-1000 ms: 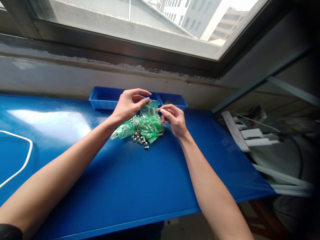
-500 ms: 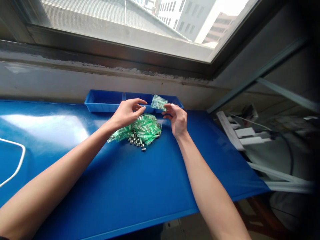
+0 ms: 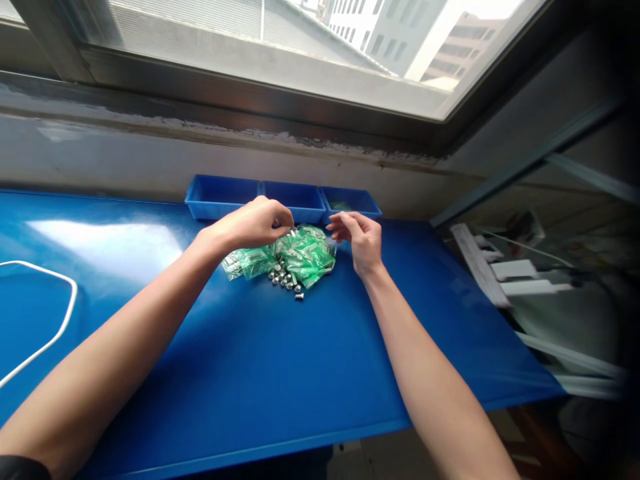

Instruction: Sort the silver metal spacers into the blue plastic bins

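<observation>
The small bag held by the right hand [image 3: 361,237] half a second ago is gone, its fingers now loosely open and empty, while the left hand [image 3: 257,223] pinches a screw [image 3: 291,231] over the bags [image 3: 295,253] on the tabletop [image 3: 260,360].

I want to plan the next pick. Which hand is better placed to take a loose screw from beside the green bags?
The left hand, probably. Its curled fingers hover directly over the green bags, close to the screws. The right hand is off to the pile's right edge, farther from the screws.
</observation>
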The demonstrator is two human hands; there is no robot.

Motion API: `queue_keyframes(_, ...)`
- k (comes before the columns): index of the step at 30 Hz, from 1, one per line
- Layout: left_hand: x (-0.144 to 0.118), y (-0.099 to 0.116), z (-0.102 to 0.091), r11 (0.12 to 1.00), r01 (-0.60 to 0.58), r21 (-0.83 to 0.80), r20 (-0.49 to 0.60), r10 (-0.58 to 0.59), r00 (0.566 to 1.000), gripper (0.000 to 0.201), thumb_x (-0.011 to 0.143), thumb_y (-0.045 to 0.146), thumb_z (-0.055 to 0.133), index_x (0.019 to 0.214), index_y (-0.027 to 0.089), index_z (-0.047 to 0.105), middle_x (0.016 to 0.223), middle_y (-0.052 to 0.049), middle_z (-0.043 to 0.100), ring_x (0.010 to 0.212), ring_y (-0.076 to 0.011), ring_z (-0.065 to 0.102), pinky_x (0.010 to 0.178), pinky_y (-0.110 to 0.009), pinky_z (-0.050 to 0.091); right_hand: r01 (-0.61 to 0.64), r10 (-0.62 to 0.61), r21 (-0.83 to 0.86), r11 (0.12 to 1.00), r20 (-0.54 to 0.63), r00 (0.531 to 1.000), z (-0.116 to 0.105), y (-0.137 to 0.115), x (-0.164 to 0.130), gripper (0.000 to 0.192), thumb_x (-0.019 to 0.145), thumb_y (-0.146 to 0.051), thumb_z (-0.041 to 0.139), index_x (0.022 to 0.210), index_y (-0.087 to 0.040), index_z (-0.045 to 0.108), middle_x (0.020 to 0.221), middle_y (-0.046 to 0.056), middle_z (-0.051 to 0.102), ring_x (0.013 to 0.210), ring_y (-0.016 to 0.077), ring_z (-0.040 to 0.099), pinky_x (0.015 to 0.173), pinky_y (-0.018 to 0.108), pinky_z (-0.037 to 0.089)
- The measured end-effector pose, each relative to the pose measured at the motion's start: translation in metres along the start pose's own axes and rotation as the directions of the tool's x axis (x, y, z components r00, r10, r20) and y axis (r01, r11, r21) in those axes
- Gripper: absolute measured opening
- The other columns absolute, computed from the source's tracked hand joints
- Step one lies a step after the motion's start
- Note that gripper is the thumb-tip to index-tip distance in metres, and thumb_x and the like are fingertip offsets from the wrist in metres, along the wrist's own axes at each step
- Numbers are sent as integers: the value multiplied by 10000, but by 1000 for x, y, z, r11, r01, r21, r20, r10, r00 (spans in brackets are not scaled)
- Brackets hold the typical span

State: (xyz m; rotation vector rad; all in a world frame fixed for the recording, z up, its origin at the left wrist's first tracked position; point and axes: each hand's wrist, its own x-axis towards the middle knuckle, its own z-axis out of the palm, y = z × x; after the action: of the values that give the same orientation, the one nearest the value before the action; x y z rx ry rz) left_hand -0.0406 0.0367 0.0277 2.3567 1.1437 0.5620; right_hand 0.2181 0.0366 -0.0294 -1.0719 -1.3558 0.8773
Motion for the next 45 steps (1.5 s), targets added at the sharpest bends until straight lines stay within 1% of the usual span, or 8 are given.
queue_keyframes(5, -13, -11, -26, 987, 75, 141, 95, -89, 991, 420, 708, 281, 770, 1122, 288, 840, 1061, -39, 824, 986, -257, 751, 925, -281, 567, 136, -127, -90, 987, 103, 986, 15, -16, -11, 336, 913, -553, 737, 824, -239, 817, 746, 31, 755, 635, 175, 635, 631, 334, 528)
queue_keyframes(11, -15, -15, -23, 952, 114, 283, 187, -171, 967, 660, 636, 160, 706, 1271, 323, 791, 1072, -64, 801, 889, -257, 726, 804, -292, 569, 141, -121, -96, 985, 189, 974, 25, -26, -21, 345, 908, -563, 733, 815, -242, 819, 749, 33, 761, 655, 195, 651, 640, 349, 544)
queue_keyframes(21, -14, -8, -24, 953, 194, 231, -7, -197, 980, 661, 623, 54, 699, 1235, 278, 806, 1061, -103, 755, 968, -310, 725, 889, -388, 593, 128, -108, -83, 988, 218, 970, 27, -27, -26, 285, 920, -493, 723, 815, -245, 818, 749, 29, 766, 646, 186, 641, 657, 342, 545)
queue_keyframes(24, -11, 0, -26, 990, 90, 106, -85, -81, 993, 502, 692, 123, 736, 1171, 246, 819, 1025, -84, 771, 930, -263, 725, 932, -382, 593, 132, -109, -98, 986, 214, 971, 26, -27, -25, 253, 913, -477, 724, 853, -255, 829, 840, 35, 791, 720, 206, 677, 705, 358, 569)
queue_keyframes(29, -3, 16, -17, 977, -27, -214, -194, -15, 981, 411, 776, 261, 789, 1174, 160, 809, 901, -80, 779, 797, -208, 723, 810, -334, 599, 157, -145, -40, 987, 215, 966, 21, -22, -20, 184, 882, -418, 743, 933, -280, 853, 1204, 34, 793, 1152, 285, 705, 963, 403, 571)
queue_keyframes(33, 3, 17, -1, 924, -30, -381, -197, -49, 979, 522, 842, 295, 762, 1347, 165, 731, 748, -32, 733, 687, -168, 684, 655, -269, 537, 64, -76, 67, 996, 206, 976, 16, -16, -15, 196, 872, -424, 748, 895, -260, 854, 971, 32, 802, 913, 235, 716, 878, 375, 577)
queue_keyframes(41, 10, 14, 25, 953, 63, -297, -294, -154, 943, 555, 923, 326, 714, 1456, 185, 648, 1113, -102, 813, 878, -192, 763, 787, -278, 599, -33, 21, 195, 980, 65, 998, 7, -2, -4, 219, 860, -429, 757, 805, -231, 833, 883, 37, 797, 819, 197, 719, 782, 320, 589)
queue_keyframes(45, 11, 12, 31, 975, 43, -218, -287, -106, 952, 487, 942, 301, 686, 1407, 156, 684, 1158, -124, 809, 956, -221, 781, 869, -322, 623, -40, 47, 169, 985, -43, 998, -1, 4, 4, 284, 869, -460, 718, 1026, -246, 819, 1164, 50, 807, 974, 224, 759, 827, 337, 616)
